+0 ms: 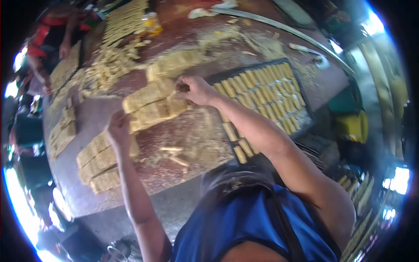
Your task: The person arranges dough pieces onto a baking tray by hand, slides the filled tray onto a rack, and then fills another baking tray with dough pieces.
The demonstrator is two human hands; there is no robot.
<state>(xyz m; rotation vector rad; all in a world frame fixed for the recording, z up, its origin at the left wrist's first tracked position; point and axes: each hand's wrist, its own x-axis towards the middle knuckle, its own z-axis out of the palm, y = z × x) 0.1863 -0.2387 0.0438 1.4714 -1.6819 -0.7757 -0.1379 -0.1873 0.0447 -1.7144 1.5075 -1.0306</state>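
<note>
2 bare hands at work here, over a reddish-brown worktop (144, 150) dusted with pale crumbs! Left hand (118, 129): fingers bunched at the left end of a row of ridged, pale yellow blocks (150, 114), and I can't tell whether they pinch anything. Right hand (197, 91): fingers curled in at the row's right end, touching or just above it, any grip hidden from us. That row lies mid-worktop, between the 2 hands.

Any writing? Up top, a clear container with yellow contents (151, 25) stands on the far side, its surface too blurred to read.

Look what's in the way: the right forearm cuts across a black rectangular tray (214, 79) packed with pale yellow sticks (270, 94), covering part of them. The left forearm passes in front of more stacked yellow blocks (98, 159). Between the arms, a few loose pale sticks (174, 156) lie among the crumbs. Farther up, a jumbled heap of yellow pieces (111, 63); beyond the tray, a long, pale, narrow strip (283, 28); off to the right, a yellow bucket (351, 126). Upper left, another person in red (40, 39) stands at the worktop's edge.
</note>
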